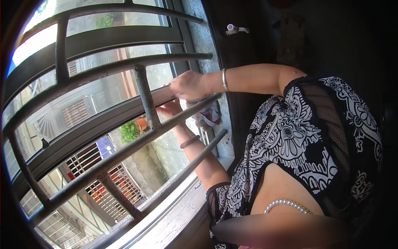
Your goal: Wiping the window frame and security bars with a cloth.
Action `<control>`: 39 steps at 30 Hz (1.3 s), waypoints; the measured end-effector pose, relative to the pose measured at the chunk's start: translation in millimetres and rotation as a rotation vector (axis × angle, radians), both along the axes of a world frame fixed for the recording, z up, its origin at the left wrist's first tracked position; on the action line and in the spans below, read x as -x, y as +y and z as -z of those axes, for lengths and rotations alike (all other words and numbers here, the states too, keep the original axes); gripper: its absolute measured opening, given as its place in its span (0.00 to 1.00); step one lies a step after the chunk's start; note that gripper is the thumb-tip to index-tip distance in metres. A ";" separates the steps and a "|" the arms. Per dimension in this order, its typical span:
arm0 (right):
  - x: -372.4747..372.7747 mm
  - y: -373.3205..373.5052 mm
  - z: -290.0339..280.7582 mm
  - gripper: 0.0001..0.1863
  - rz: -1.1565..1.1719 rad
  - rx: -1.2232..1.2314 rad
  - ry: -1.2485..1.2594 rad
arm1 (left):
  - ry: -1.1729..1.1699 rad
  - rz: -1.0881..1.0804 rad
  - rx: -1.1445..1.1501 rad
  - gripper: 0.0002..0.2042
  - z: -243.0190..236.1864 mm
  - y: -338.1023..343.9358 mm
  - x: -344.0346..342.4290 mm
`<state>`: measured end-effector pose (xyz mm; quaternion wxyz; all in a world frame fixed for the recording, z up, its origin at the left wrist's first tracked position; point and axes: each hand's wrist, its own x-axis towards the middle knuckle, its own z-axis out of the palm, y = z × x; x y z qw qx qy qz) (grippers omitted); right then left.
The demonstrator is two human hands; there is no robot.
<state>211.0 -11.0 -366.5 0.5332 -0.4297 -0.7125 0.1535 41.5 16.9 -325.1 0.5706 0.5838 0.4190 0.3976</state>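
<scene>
A grey metal window frame rail point(103, 114) crosses behind rusty grey security bars point(107, 72). My left hand point(170, 110), below a reddish-brown bangle point(190, 142), reaches in behind the bars. It is closed around the end of the rail, its thumb on the near side and fingertips showing over the top edge. Just above it, my right hand point(188, 85), with a silver bangle point(224, 79) on its wrist, is curled against the same rail end. Slight blur hides what its fingers hold. A crumpled greyish-pink cloth point(207, 114) lies beside both hands, partly behind a bar.
The bars run between me and the window. A white sill point(178, 211) lies along the lower edge, and a rough concrete jamb point(224, 141) stands by the hands. A tap point(236, 29) juts from the dark wall. Outside are a potted plant point(132, 129) and barred windows.
</scene>
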 end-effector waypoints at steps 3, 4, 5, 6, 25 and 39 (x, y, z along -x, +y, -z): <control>-2.3 9.9 -72.9 0.05 0.027 -0.357 0.123 | -0.010 -0.072 0.112 0.51 10.1 3.1 20.7; 3.2 20.6 -90.5 0.06 -0.009 -0.379 0.129 | 0.066 -0.142 0.157 0.51 2.2 -2.6 18.6; 3.1 21.1 -96.7 0.06 -0.048 -0.427 0.212 | 0.072 -0.147 0.133 0.50 19.4 8.1 47.0; 1.0 22.4 -99.8 0.06 -0.086 -0.462 0.291 | 0.071 -0.149 0.136 0.50 18.9 6.9 44.1; 3.6 5.7 -48.2 0.02 0.126 -0.418 0.213 | -0.110 -0.020 0.105 0.51 -2.3 -6.9 16.6; 6.3 8.3 -5.8 0.05 0.111 -0.208 -0.066 | -0.100 0.002 0.089 0.50 -3.9 -8.7 12.4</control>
